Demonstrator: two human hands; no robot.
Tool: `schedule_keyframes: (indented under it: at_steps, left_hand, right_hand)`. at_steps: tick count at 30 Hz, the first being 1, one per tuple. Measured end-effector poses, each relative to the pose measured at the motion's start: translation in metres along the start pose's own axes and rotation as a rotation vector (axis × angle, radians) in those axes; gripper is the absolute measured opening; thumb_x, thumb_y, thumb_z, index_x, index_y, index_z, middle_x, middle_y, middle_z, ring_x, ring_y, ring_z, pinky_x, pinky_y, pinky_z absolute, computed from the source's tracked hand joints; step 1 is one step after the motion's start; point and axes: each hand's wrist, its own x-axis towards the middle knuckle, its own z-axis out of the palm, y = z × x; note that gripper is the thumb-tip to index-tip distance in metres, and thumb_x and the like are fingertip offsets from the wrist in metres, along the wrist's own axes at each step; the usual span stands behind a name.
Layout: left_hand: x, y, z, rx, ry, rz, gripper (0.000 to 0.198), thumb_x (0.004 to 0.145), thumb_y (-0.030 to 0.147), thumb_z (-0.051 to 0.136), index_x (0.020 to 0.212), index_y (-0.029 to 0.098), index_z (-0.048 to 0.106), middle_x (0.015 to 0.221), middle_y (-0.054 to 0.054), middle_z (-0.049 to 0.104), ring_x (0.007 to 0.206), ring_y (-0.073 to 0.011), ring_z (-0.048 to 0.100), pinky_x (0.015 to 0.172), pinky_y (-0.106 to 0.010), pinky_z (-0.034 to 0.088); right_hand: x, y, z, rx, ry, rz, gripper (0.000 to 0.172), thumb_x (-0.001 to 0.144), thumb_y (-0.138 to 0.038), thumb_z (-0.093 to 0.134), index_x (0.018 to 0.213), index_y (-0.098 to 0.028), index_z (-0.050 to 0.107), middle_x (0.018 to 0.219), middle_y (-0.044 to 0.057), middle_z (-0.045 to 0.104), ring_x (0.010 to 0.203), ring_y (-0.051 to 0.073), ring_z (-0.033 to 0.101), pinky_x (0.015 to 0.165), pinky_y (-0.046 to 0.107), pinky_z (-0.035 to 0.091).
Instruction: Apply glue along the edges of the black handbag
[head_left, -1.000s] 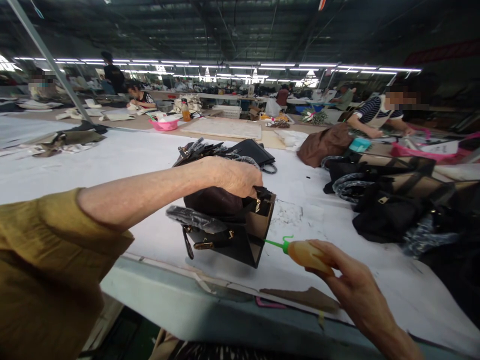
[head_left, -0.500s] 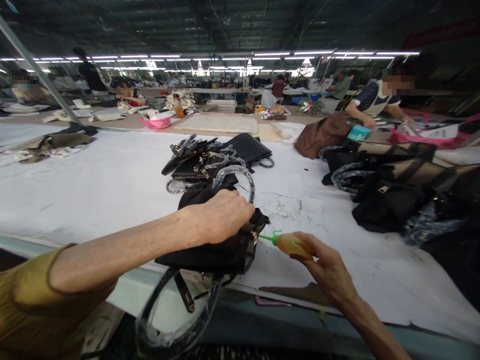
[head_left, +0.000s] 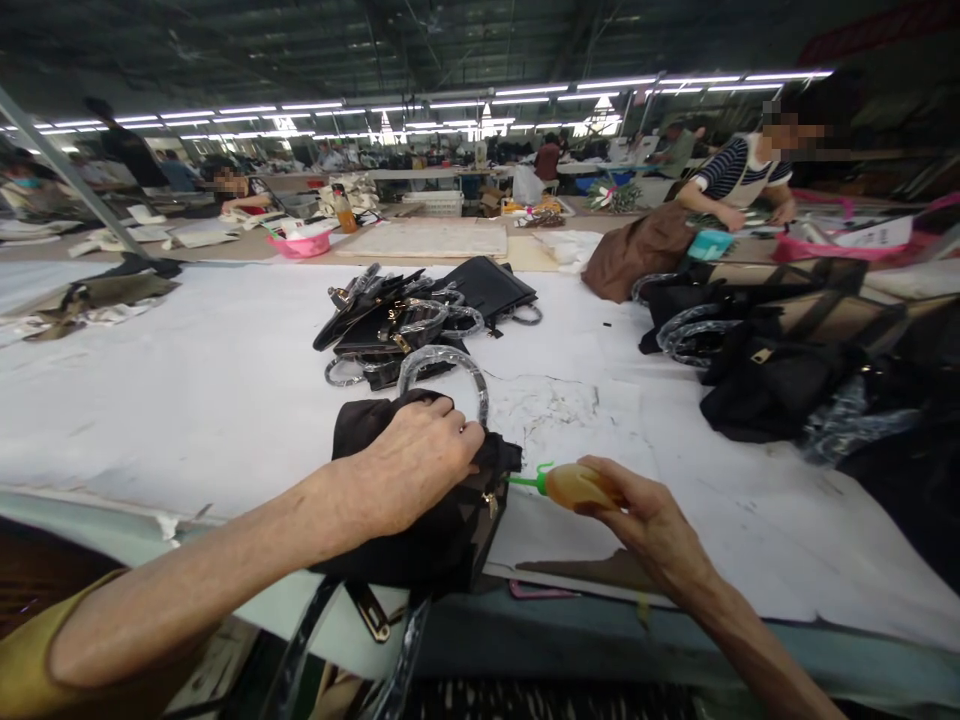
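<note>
A black handbag point(head_left: 405, 555) lies at the near edge of the table, one plastic-wrapped handle point(head_left: 450, 355) arching up behind and another hanging over the edge. My left hand point(head_left: 420, 455) is closed on the bag's upper part; the fingertips are partly hidden. In my right hand point(head_left: 637, 505) is a squeeze bottle point(head_left: 581, 488) of amber liquid with a green nozzle. The nozzle points left at the bag's side, its tip close to the dark edge above a small gold-coloured metal fitting point(head_left: 490, 503). Whether the tip touches the bag, I cannot tell.
Behind the bag lies a pile of black bag pieces point(head_left: 405, 320) with wrapped handles. More black bags point(head_left: 780, 370) crowd the right side. White paper point(head_left: 225, 400) covers the table. A pink basin point(head_left: 300, 245) stands at the back, and a co-worker point(head_left: 739, 180) works at the far right.
The bag and my left hand have shifted slightly left and down in view. The bottle stays in my right hand, its nozzle now slightly left of before. The whole view has tilted a little.
</note>
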Motion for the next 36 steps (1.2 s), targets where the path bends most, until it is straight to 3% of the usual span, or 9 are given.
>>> schedule_keyframes:
  at_steps: [7,12,21,31,36]
  left_hand:
    - [-0.012,0.011,0.007,-0.011,0.009,-0.042,0.016,0.083,0.032,0.055,0.085,0.016,0.051,0.082,-0.006,0.058,0.079,-0.0226,0.051,0.065,-0.034,0.043]
    - [-0.018,0.017,0.008,-0.057,-0.051,-0.087,0.015,0.081,0.029,0.058,0.088,0.017,0.052,0.087,-0.006,0.059,0.083,-0.0239,0.050,0.068,-0.037,0.044]
    - [-0.025,0.023,0.014,-0.110,-0.086,-0.130,0.017,0.080,0.026,0.059,0.094,0.017,0.053,0.092,-0.005,0.059,0.088,-0.0252,0.050,0.070,-0.038,0.044]
    - [-0.025,0.025,0.013,-0.113,-0.116,-0.122,0.020,0.080,0.026,0.059,0.098,0.017,0.055,0.095,-0.006,0.060,0.089,-0.0246,0.051,0.073,-0.038,0.044]
    - [-0.028,0.025,0.015,-0.114,-0.116,-0.123,0.019,0.081,0.026,0.058,0.098,0.017,0.055,0.095,-0.006,0.060,0.089,-0.0241,0.051,0.072,-0.036,0.045]
  right_hand:
    - [-0.002,-0.009,-0.004,0.054,-0.093,0.042,0.028,0.076,-0.030,0.059,0.103,-0.023,0.061,0.088,0.000,0.069,0.081,0.023,0.061,0.072,0.032,0.044]
    - [-0.002,-0.016,-0.006,0.104,-0.129,0.068,0.029,0.075,-0.030,0.059,0.103,-0.022,0.060,0.085,0.000,0.068,0.078,0.022,0.059,0.070,0.031,0.043]
    - [-0.004,-0.018,-0.009,0.191,-0.172,0.097,0.025,0.075,-0.028,0.062,0.099,-0.023,0.061,0.089,-0.001,0.066,0.084,0.023,0.057,0.075,0.031,0.041]
    - [-0.003,-0.018,-0.016,0.400,-0.273,0.150,0.027,0.074,-0.028,0.064,0.100,-0.021,0.060,0.085,0.001,0.062,0.073,0.019,0.056,0.062,0.029,0.047]
    - [-0.001,-0.018,-0.018,0.457,-0.259,0.190,0.032,0.074,-0.031,0.063,0.103,-0.019,0.058,0.086,0.004,0.062,0.075,0.020,0.056,0.060,0.030,0.049]
